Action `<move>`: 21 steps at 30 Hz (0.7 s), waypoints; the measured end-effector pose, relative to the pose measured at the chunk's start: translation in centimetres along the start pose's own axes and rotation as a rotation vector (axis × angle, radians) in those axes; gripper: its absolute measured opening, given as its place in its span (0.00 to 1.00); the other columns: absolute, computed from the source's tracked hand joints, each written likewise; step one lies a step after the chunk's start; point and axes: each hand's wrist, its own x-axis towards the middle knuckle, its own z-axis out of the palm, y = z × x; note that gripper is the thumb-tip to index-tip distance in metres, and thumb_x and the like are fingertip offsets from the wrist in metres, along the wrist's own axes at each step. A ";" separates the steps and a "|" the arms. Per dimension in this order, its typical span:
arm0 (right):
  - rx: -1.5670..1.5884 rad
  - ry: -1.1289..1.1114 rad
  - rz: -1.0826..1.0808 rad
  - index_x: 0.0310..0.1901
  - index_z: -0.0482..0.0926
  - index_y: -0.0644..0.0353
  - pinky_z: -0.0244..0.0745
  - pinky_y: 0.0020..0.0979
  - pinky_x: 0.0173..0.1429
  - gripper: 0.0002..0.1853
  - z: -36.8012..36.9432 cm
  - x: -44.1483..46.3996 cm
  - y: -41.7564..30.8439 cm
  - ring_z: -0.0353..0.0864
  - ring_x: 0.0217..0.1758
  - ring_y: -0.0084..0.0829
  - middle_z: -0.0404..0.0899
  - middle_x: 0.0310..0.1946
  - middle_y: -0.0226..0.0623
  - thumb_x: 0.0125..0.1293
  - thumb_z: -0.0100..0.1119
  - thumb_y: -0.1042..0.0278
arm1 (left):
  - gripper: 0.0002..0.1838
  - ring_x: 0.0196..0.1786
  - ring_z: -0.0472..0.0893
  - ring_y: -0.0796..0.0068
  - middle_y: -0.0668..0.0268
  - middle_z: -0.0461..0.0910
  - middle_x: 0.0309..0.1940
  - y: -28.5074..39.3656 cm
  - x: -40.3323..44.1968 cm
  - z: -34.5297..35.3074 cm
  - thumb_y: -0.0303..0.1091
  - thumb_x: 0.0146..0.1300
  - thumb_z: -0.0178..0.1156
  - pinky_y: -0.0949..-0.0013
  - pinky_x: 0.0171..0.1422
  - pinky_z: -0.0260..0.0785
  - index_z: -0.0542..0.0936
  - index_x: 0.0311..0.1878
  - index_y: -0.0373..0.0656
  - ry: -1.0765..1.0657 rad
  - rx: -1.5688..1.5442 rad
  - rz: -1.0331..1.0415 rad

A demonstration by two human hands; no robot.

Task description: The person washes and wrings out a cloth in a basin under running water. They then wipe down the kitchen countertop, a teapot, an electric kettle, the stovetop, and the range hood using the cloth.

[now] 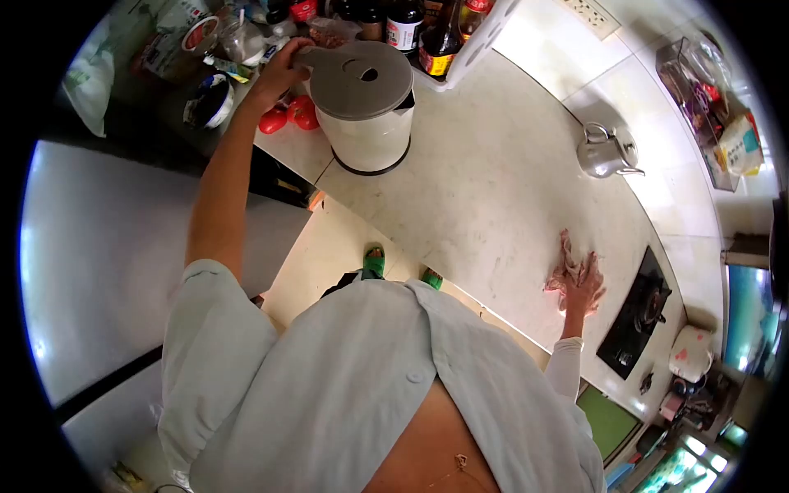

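A white electric kettle (366, 135) with a grey lid stands upright at the far left part of the counter. My left hand (282, 76) is closed around its grey handle, on the kettle's left side; part of the fingers is hidden behind the handle. Red tomatoes (302, 113) lie just below that hand, next to the kettle. Farther right, my right hand (583, 289) presses a crumpled pinkish rag (565, 267) against the pale countertop (468, 181). Its fingers are bent over the cloth, which sticks out past them on the left and top.
Sauce bottles (440, 45) stand in a white rack behind the kettle. A steel teapot (606, 152) sits near the tiled wall, and a black gas stove (637, 312) lies right of my right hand. Several jars and a bowl (209, 102) crowd the left. A fridge (107, 246) stands at left.
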 end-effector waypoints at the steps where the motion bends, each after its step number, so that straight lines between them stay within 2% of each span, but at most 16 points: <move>1: 0.019 -0.060 0.251 0.59 0.63 0.47 0.55 0.51 0.61 0.34 -0.2 -0.3 0.4 0.53 0.64 0.45 0.54 0.61 0.43 0.47 0.59 0.52 | 0.28 0.54 0.68 0.74 0.66 0.69 0.51 0.7 -0.3 -0.3 0.21 0.50 0.57 0.71 0.57 0.62 0.66 0.57 0.44 -0.018 0.086 -0.040; 2: 0.100 0.031 0.226 0.57 0.65 0.47 0.59 0.47 0.59 0.35 4.3 0.2 5.1 0.58 0.61 0.44 0.61 0.58 0.44 0.43 0.62 0.54 | 0.28 0.54 0.68 0.74 0.66 0.69 0.51 1.1 -0.9 -0.5 0.21 0.50 0.57 0.71 0.57 0.62 0.66 0.57 0.44 -0.032 0.083 -0.035; 3: 0.097 0.034 0.240 0.57 0.65 0.47 0.59 0.47 0.59 0.35 4.7 -0.2 5.3 0.58 0.61 0.44 0.61 0.58 0.44 0.43 0.62 0.54 | 0.30 0.54 0.68 0.73 0.66 0.69 0.52 1.5 -1.5 -0.6 0.21 0.48 0.59 0.70 0.56 0.63 0.66 0.57 0.45 -0.051 0.167 -0.071; 5: 0.202 -0.014 0.286 0.54 0.67 0.46 0.63 0.41 0.57 0.33 4.9 -0.4 5.4 0.66 0.56 0.42 0.67 0.52 0.42 0.42 0.62 0.57 | 0.32 0.54 0.68 0.73 0.65 0.68 0.52 3.2 -2.5 -0.2 0.21 0.46 0.60 0.70 0.56 0.63 0.66 0.58 0.45 -0.085 0.246 -0.092; 6: 0.222 -0.007 0.275 0.52 0.69 0.46 0.66 0.37 0.55 0.30 3.6 -1.0 3.0 0.70 0.51 0.40 0.71 0.48 0.40 0.42 0.61 0.61 | 0.33 0.54 0.69 0.72 0.65 0.68 0.53 4.5 -2.9 0.1 0.21 0.44 0.61 0.69 0.57 0.63 0.66 0.58 0.45 -0.185 0.200 -0.061; 7: 0.305 -0.004 0.244 0.50 0.71 0.46 0.66 0.38 0.55 0.28 2.6 -1.6 1.0 0.71 0.50 0.40 0.72 0.46 0.38 0.41 0.60 0.64 | 0.35 0.54 0.69 0.72 0.64 0.68 0.54 5.6 -3.5 0.3 0.21 0.42 0.63 0.69 0.58 0.62 0.66 0.58 0.46 -0.284 0.155 -0.037; 8: 0.347 0.016 0.224 0.50 0.71 0.45 0.66 0.38 0.54 0.28 1.7 -2.4 -1.3 0.70 0.50 0.38 0.74 0.44 0.37 0.40 0.59 0.66 | 0.35 0.54 0.69 0.71 0.64 0.68 0.54 6.5 -3.9 0.9 0.22 0.40 0.63 0.69 0.60 0.60 0.67 0.58 0.47 -0.317 -0.011 -0.108; 9: 0.296 0.090 0.129 0.49 0.72 0.46 0.64 0.38 0.55 0.28 3.4 -2.3 -1.6 0.70 0.50 0.37 0.75 0.41 0.35 0.39 0.59 0.68 | 0.35 0.54 0.69 0.71 0.64 0.68 0.54 6.1 -4.0 1.3 0.22 0.40 0.63 0.69 0.60 0.60 0.67 0.58 0.47 -0.326 -0.015 -0.105; 11: 0.415 0.078 -0.002 0.51 0.71 0.49 0.60 0.38 0.55 0.29 2.5 -2.4 -5.3 0.68 0.51 0.37 0.75 0.43 0.34 0.39 0.57 0.72 | 0.34 0.52 0.70 0.73 0.67 0.73 0.48 4.9 -4.2 2.6 0.25 0.39 0.64 0.70 0.57 0.63 0.70 0.56 0.48 -0.276 -0.015 -0.097; 12: 0.438 0.134 -0.059 0.52 0.70 0.49 0.59 0.38 0.55 0.30 2.3 -2.7 -6.9 0.68 0.51 0.37 0.74 0.44 0.34 0.39 0.56 0.74 | 0.33 0.49 0.72 0.74 0.67 0.74 0.47 5.2 -4.6 3.6 0.24 0.37 0.64 0.71 0.55 0.64 0.71 0.55 0.47 -0.217 -0.121 -0.238; 13: 0.458 0.145 -0.119 0.53 0.69 0.50 0.58 0.37 0.56 0.32 2.0 -2.8 -8.3 0.67 0.52 0.36 0.73 0.45 0.35 0.39 0.56 0.75 | 0.33 0.49 0.72 0.74 0.67 0.74 0.47 5.8 -4.9 4.6 0.24 0.37 0.64 0.71 0.55 0.64 0.71 0.55 0.47 -0.230 -0.121 -0.234; 15: 0.503 0.096 -0.157 0.54 0.69 0.49 0.60 0.38 0.56 0.33 1.6 -2.7 -10.3 0.66 0.52 0.38 0.71 0.47 0.36 0.39 0.56 0.77 | 0.31 0.44 0.74 0.75 0.66 0.76 0.43 6.8 -5.3 6.5 0.25 0.38 0.64 0.73 0.51 0.66 0.72 0.52 0.45 -0.103 0.192 -0.056; 17: 0.497 0.081 -0.127 0.54 0.68 0.47 0.61 0.38 0.56 0.34 1.7 -2.4 -11.5 0.65 0.52 0.40 0.70 0.47 0.36 0.38 0.56 0.77 | 0.27 0.41 0.75 0.77 0.66 0.77 0.40 6.2 -5.0 8.4 0.27 0.39 0.64 0.74 0.48 0.67 0.74 0.49 0.44 -0.101 0.150 0.022; 19: 0.489 0.068 -0.099 0.55 0.68 0.46 0.62 0.38 0.56 0.34 1.4 -2.4 -12.2 0.65 0.52 0.42 0.69 0.48 0.36 0.38 0.56 0.78 | 0.25 0.40 0.76 0.76 0.67 0.78 0.37 6.3 -5.4 11.1 0.27 0.39 0.64 0.74 0.46 0.67 0.75 0.47 0.45 0.098 0.099 0.142; 21: 0.486 0.056 -0.050 0.53 0.69 0.48 0.62 0.37 0.57 0.32 0.9 -2.4 -12.7 0.66 0.50 0.42 0.69 0.47 0.38 0.39 0.55 0.79 | 0.24 0.39 0.76 0.75 0.66 0.78 0.36 6.1 -5.8 13.5 0.28 0.39 0.65 0.74 0.45 0.67 0.75 0.46 0.45 0.153 0.106 0.124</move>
